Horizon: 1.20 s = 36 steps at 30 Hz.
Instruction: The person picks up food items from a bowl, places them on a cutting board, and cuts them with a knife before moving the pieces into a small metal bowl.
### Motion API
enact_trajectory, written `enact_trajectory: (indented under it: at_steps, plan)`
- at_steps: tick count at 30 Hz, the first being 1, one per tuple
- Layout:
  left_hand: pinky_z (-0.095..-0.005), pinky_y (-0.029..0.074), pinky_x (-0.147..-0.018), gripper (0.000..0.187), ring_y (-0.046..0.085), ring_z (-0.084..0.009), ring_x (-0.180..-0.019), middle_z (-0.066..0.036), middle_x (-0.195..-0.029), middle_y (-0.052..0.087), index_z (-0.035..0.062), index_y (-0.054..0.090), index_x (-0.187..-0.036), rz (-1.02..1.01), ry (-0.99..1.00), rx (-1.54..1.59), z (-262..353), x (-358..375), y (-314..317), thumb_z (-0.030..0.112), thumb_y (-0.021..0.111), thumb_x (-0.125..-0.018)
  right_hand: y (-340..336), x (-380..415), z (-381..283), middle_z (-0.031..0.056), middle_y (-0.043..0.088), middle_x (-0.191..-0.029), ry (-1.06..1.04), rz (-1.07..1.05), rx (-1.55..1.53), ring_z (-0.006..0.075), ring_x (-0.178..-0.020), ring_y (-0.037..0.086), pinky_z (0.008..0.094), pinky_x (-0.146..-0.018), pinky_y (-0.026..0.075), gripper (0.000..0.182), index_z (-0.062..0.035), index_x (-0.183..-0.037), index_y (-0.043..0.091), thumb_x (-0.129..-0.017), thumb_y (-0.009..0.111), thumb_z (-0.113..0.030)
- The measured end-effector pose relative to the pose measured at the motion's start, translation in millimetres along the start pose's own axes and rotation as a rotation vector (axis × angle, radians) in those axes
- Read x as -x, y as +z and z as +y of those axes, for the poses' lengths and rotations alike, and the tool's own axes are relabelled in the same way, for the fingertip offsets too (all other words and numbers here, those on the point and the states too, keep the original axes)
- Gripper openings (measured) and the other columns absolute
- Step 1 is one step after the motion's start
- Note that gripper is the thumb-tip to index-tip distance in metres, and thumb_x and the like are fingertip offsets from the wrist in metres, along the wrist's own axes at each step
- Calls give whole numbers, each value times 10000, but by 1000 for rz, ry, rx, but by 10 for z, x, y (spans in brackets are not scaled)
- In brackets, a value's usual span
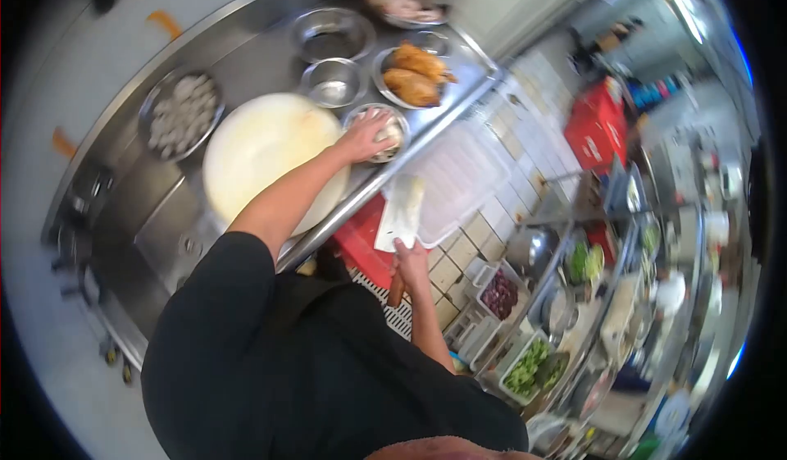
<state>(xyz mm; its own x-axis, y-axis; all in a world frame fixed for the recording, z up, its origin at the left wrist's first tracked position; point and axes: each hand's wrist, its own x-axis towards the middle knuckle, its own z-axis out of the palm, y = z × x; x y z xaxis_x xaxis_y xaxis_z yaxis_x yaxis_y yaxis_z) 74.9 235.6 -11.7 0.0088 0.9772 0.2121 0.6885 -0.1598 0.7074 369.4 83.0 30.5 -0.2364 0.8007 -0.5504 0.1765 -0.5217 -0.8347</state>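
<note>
Two hands busy. Left hand [366, 134] reaches over round white board [262, 152], fingers curled down into small metal bowl [384, 132] at counter [246, 50] edge; cannot tell if it grips food inside. Right hand [408, 261] closed tight round knife handle, wide knife [402, 214] blade pointing up, held off counter over tiled floor. Clear plastic tub [459, 177] just beside blade. Two empty metal bowls [332, 38] behind board. One plate of fried chicken [414, 75] near them. One bowl of white lumps [182, 111] left of board. Red crate [598, 124] far off.
</note>
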Motion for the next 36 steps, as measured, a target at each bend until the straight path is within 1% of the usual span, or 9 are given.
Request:
enact_trajectory:
  at_steps: [6,9,13,16,20,23,26,32,36]
  plan:
    - [-362,516,-1012,328,688,-211,-1126,-131,-1219,733,21,711,-1236,553,-272,322,-483,971,-1077,210,675,-970,416,-112,-159,46,511,-580,-33,-181,260,168,-396,491,321,-399,444,201,-5,-1102,567,-1015,590,-186]
    - [-336,542,-938,280,701,-192,-1056,-115,-1160,751,37,716,-1221,723,-323,219,-1094,1533,-1688,172,665,-981,693,-169,-201,61,531,-585,-96,-255,400,175,-408,523,328,-406,456,232,17,-1102,568,-1011,589,-195]
    - [-359,551,-818,274,725,-261,-931,-166,-1065,756,50,728,-1183,846,-650,90,-1795,2205,-2390,201,639,-973,938,-362,25,102,580,-631,-285,-249,718,199,-440,581,347,-420,477,280,44,-1118,574,-996,598,-207]
    - [-386,545,-842,279,716,-324,-966,-216,-1061,738,57,725,-1190,691,-822,-135,-2343,2488,-2735,190,611,-973,931,-400,176,132,612,-688,-340,-201,783,218,-456,601,366,-426,490,307,51,-1140,576,-986,607,-212]
    - [-446,528,-973,457,656,-406,-1125,-262,-1237,665,80,705,-1229,213,-976,-338,-2874,2462,-2887,350,715,-860,1306,1,-402,228,691,-865,-41,-124,784,275,-533,681,398,-486,529,307,50,-1147,590,-987,610,-211]
    - [-460,504,-1043,609,581,-402,-1259,-242,-1470,518,77,649,-1312,250,-941,-357,-2879,2329,-2818,387,762,-800,1304,-60,-315,153,632,-738,-66,-98,815,222,-464,606,368,-428,494,339,54,-1193,576,-986,610,-213]
    - [-470,479,-1090,720,482,-403,-1373,-201,-1612,347,71,593,-1382,66,-1154,-395,-2913,2196,-2875,418,784,-781,1316,-94,-290,157,638,-755,-70,-97,805,220,-462,604,365,-428,494,345,56,-1196,577,-985,616,-215]
    - [-481,533,-980,647,657,-410,-1132,-265,-1261,654,53,616,-1349,256,-1000,-276,-3142,2384,-2823,437,740,-842,1432,-50,-427,213,694,-867,-56,-75,865,276,-590,676,405,-538,538,353,71,-1174,609,-967,635,-213]
    - [-477,547,-928,489,691,-414,-1022,-250,-1116,706,50,703,-1201,-60,-767,-446,-3384,2418,-2937,428,663,-893,1503,10,-529,262,716,-987,-85,-58,903,341,-863,719,429,-768,553,394,80,-1198,620,-956,643,-231]
